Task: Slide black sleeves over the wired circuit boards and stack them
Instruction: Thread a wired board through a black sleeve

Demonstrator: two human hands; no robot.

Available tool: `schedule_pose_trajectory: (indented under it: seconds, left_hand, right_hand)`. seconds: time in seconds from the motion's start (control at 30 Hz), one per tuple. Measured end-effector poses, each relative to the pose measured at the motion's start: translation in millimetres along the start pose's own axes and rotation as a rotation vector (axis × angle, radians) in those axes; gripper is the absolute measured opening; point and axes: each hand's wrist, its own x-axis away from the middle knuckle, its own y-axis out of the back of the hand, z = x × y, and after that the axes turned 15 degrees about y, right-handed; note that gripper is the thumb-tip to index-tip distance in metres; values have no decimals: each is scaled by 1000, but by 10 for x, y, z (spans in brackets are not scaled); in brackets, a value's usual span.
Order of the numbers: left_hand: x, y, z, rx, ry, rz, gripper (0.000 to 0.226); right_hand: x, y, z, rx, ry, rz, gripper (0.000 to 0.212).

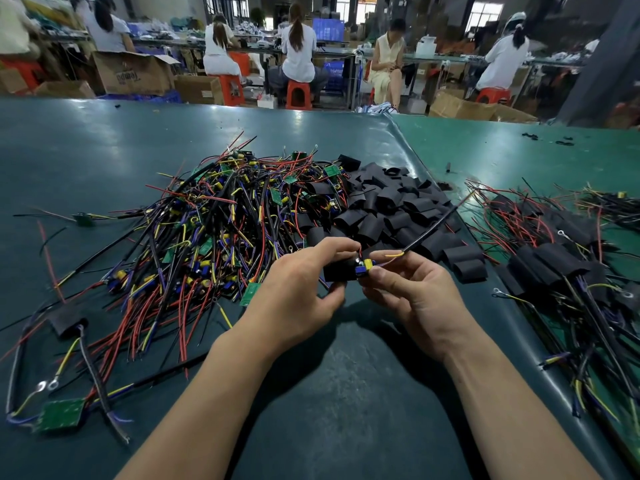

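My left hand (pixel 304 282) pinches a black sleeve (pixel 337 270) just above the table. My right hand (pixel 412 289) holds a wired circuit board (pixel 364 266) whose blue and yellow parts stick out of the sleeve's right end. Its black wire (pixel 436 226) runs up to the right. A big heap of bare wired boards (pixel 221 223) lies behind my left hand. Loose black sleeves (pixel 391 206) are piled behind both hands. Sleeved boards (pixel 561 258) lie stacked at the right.
The dark green table mat (pixel 329 393) ends in a raised edge (pixel 433 174) on the right. A sleeved board (pixel 65 322) and a bare green board (pixel 62 414) lie at the near left. Several people sit on stools at benches beyond the table.
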Motion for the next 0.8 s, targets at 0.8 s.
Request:
schedule_pose_trajectory:
  seconds: [0.8]
  left_hand:
    - [8,-21,25,38,-21,-26,44]
  right_hand:
    - [15,16,-9,232,70,111,18]
